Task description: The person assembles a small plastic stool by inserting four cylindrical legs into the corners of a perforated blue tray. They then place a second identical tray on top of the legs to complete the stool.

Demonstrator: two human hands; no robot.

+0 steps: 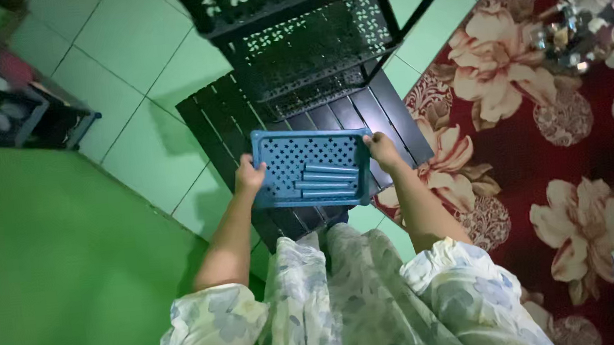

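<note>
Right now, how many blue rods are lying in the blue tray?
3, as far as the view shows: blue rods lie side by side in the right part of the blue tray, stacked from far edge to near edge. More could be hidden.

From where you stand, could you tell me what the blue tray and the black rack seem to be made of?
The blue tray, held at its ends by the left hand and right hand, looks like moulded matte plastic: a uniform colour and a grid of punched holes. The black rack looks alike: perforated shelves, probably plastic; its thin posts could be plastic or metal.
</note>
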